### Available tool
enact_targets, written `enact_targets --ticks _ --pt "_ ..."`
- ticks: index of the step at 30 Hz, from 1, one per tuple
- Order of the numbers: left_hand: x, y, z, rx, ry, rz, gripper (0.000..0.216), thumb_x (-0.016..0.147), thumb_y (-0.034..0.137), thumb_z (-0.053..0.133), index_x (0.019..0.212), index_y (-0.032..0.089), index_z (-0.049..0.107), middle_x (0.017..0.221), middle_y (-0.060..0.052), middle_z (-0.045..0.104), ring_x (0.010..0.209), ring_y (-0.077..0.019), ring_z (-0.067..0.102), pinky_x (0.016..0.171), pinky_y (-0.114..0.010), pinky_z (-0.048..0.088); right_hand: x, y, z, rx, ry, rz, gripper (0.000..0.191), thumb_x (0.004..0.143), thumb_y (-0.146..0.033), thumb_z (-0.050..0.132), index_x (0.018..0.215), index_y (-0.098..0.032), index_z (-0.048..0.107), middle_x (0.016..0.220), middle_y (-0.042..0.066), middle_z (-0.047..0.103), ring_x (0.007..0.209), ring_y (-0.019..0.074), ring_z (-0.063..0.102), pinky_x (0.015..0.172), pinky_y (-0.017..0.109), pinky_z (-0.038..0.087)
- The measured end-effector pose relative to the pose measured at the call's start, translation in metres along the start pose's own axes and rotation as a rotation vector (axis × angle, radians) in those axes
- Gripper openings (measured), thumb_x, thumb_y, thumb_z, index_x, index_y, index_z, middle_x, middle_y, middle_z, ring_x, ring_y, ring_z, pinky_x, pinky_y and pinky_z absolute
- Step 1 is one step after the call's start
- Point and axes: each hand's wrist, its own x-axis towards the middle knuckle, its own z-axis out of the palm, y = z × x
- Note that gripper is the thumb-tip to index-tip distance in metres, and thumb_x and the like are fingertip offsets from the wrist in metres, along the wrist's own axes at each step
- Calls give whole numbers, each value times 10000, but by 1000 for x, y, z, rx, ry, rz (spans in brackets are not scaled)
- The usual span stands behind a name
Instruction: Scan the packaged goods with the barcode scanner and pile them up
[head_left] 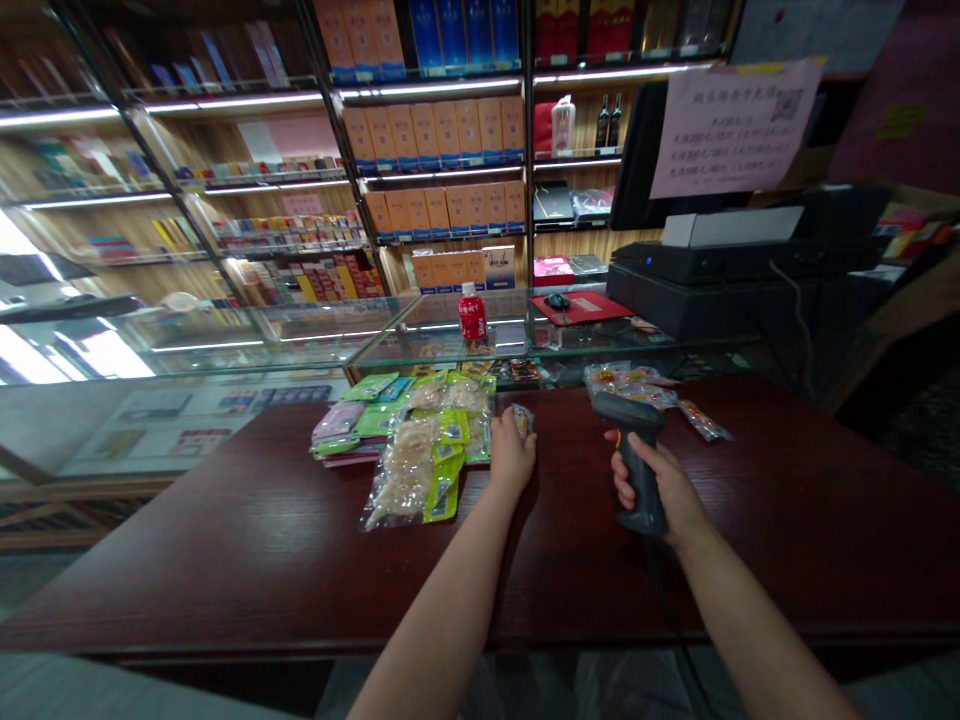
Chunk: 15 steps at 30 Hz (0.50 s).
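Note:
My right hand (pixel 671 490) is wrapped round the handle of a dark grey barcode scanner (pixel 639 465), its head tipped to the left above the table. A cable runs down from the scanner's base. My left hand (pixel 513 450) is closed on a small clear snack packet (pixel 523 416) on the tabletop, partly hidden by the fingers. Left of that hand lie clear-and-green bags of pale food (pixel 411 460), overlapping. Behind them is a pile of green and pink packets (pixel 352 420). Several small clear packets (pixel 626 378) lie beyond the scanner, with one packet (pixel 705 421) apart from them.
The dark red wooden table (pixel 262 540) meets a glass counter (pixel 427 345) carrying a red bottle (pixel 472 312) and a red mat (pixel 581 307) with a mouse (pixel 556 300). A black cash drawer (pixel 675 295) and monitor stand at right. Stocked shelves (pixel 442 170) line the back.

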Motion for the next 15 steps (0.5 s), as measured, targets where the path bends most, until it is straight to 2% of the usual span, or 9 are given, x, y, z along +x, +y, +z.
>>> enact_targets --ticks 4,6,9,12,15 --pt "-11 11 -10 255 -99 80 573 701 183 700 1243 136 518 1166 -173 510 1108 -303 506 979 -445 394 0 0 -1 4 1 2 325 781 -439 698 976 -194 610 556 -57 542 365 76 455 325 177 364" --pt "-15 16 -18 360 -130 152 443 690 181 707 1122 169 611 1151 -152 531 1108 -307 495 979 -444 391 0 0 -2 4 3 4 319 787 -441 692 977 -198 610 559 -58 543 363 76 456 324 178 363" --pt "-15 21 -24 432 -200 221 194 736 116 615 890 195 704 1054 -128 578 1058 -286 507 945 -413 414 1 0 -3 1 -13 15 333 776 -449 697 978 -198 610 558 -58 543 364 81 464 323 185 367" --pt "-9 21 -21 388 -216 220 263 776 54 498 760 191 722 1009 -148 600 1022 -284 519 908 -411 433 0 -1 -2 -4 -8 12 332 771 -447 700 973 -199 610 557 -58 542 363 78 462 324 183 364" --pt "-1 16 -14 378 -194 200 313 800 36 437 773 171 718 1123 -177 598 1053 -295 520 921 -432 430 0 -2 -2 -5 -6 12 319 780 -441 694 972 -200 610 558 -54 547 361 80 463 325 188 368"
